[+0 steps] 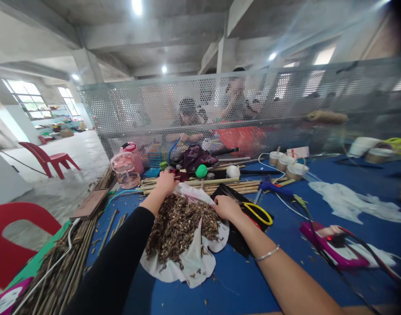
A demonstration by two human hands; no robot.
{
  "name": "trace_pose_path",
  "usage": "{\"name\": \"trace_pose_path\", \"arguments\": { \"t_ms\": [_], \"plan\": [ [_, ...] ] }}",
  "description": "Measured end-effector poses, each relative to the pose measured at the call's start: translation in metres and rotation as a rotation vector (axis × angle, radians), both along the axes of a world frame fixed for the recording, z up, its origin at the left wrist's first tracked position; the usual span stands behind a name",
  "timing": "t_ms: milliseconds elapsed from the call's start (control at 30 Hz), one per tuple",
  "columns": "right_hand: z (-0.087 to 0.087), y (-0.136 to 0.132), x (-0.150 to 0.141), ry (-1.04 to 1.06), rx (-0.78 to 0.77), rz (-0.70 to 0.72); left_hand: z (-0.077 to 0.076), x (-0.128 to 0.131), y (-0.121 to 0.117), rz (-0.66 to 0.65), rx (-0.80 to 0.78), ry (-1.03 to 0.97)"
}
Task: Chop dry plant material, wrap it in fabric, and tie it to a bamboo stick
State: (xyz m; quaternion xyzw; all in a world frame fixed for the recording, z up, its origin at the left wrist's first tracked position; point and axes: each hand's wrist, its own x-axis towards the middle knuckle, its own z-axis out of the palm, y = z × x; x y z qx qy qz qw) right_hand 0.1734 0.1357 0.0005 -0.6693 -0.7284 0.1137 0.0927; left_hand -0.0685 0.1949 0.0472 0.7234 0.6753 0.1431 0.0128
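A white cloth [200, 264] lies spread on the blue table, bearing a heap of brown chopped plant bits [176, 223]. At the heap's far left, my left hand [167, 181] is closed on the cloth's back edge, its fingertips partly hidden, close to a dark red item. My right hand [227, 207] is closed at the cloth's right back edge, fingers curled over it. Between both hands the cloth's far edge is lifted. Yellow-handled scissors [261, 213] lie on a black sheet [238, 234] just right of my right hand.
Bamboo sticks [242, 188], a green ball [201, 171] and a white ball [233, 171] lie behind the heap. A blue glue gun [275, 188] and a magenta device [338, 249] with cables are at right. Beyond the perforated partition [148, 105] sit two people.
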Motion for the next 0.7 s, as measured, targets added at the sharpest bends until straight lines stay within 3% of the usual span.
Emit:
{"name": "trace_pose_path", "arguments": {
  "t_ms": [167, 333, 467, 700],
  "plan": [
    [-0.003, 0.003, 0.005, 0.072, -0.011, 0.002, -0.021, 0.006, 0.022, -0.056, -0.088, 0.012],
    [0.0, 0.016, 0.011, 0.176, 0.087, -0.04, -0.025, -0.009, 0.025, -0.11, -0.031, -0.064],
    [0.0, 0.029, 0.011, 0.26, 0.162, -0.032, -0.023, -0.021, 0.021, -0.052, 0.044, -0.134],
    [-0.004, 0.049, 0.005, 0.371, 0.224, 0.105, -0.028, -0.038, 0.017, 0.075, 0.131, -0.212]
  ]
}}
